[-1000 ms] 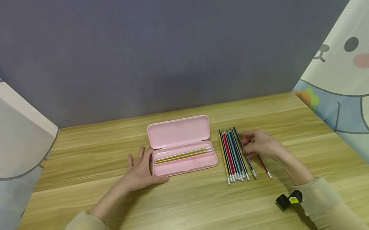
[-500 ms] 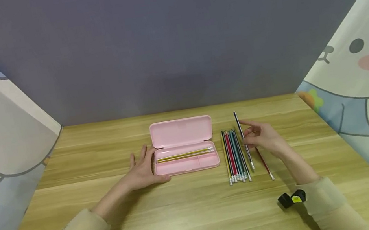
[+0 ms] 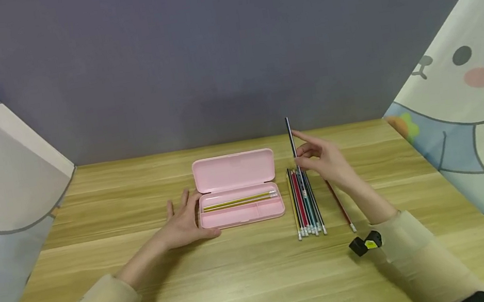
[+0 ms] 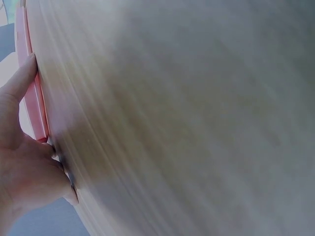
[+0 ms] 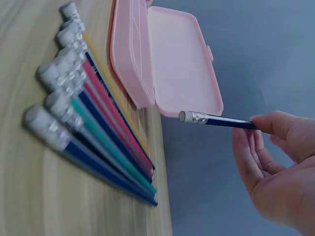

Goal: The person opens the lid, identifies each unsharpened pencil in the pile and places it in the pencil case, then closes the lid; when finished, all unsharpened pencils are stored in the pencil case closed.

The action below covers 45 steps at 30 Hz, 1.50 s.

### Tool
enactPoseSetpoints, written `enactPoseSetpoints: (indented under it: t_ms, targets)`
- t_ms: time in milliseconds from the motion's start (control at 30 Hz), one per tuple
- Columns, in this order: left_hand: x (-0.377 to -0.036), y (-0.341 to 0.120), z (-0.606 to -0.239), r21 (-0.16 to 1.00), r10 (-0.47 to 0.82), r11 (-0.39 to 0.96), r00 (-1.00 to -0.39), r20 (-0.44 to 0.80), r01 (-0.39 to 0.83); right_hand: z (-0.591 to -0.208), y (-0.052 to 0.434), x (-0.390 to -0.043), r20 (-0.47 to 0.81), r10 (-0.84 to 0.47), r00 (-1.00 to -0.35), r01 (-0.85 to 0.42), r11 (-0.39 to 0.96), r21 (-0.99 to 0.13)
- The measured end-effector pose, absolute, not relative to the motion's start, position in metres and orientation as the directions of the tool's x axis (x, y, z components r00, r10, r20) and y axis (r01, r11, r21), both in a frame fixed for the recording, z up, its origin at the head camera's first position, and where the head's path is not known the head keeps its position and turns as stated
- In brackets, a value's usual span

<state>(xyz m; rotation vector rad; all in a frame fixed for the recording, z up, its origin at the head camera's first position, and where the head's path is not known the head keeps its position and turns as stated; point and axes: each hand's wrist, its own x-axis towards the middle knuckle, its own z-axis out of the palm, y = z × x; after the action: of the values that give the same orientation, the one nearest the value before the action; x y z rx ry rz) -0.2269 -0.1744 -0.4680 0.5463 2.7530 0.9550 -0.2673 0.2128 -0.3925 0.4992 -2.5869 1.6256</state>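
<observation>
An open pink pencil case lies on the wooden table, with two yellow pencils in its tray. My left hand rests flat on the table, fingers and thumb against the case's left end. My right hand pinches a dark blue pencil and holds it upright above a row of coloured pencils. In the right wrist view the held pencil's eraser end points toward the case lid.
A single red pencil lies apart, right of the row. A grey wall stands behind the table and cartoon-printed cloth panels close both sides. Bare wood stretches along the front of the table.
My right hand has lifted the dark blue pencil off the table and carried it up and left, over the row. The left hand has stayed by the case.
</observation>
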Motion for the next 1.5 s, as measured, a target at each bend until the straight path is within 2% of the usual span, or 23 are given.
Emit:
enactPoseSetpoints:
  t_ms: [367,633,833,1200,1500]
  targets:
    - [-0.227,-0.172,-0.467,0.642,0.408,0.71,-0.912,-0.042,0.288,-0.388,0.167,-0.283,0.369,-0.317,-0.874,-0.473,0.373,-0.799]
    - [-0.226,-0.174,-0.466,0.633,0.394,0.724,-0.918,-0.053,0.275,-0.391,0.141,-0.287,0.387,-0.4,-0.831,-0.537,0.392,-0.747]
    - [-0.228,-0.174,-0.467,0.632,0.396,0.723,-0.917,-0.048,0.28,-0.396,0.127,-0.29,0.354,-0.493,-0.795,-0.568,0.402,-0.718]
    - [-0.231,-0.175,-0.469,0.615,0.394,0.737,-0.918,-0.053,0.28,-0.408,0.111,-0.293,0.357,-0.676,-0.644,-0.745,0.45,-0.493]
    - [-0.23,-0.174,-0.468,0.618,0.393,0.737,-0.917,-0.062,0.274,-0.413,0.1,-0.287,0.215,-0.75,-0.626,-0.772,0.555,-0.31]
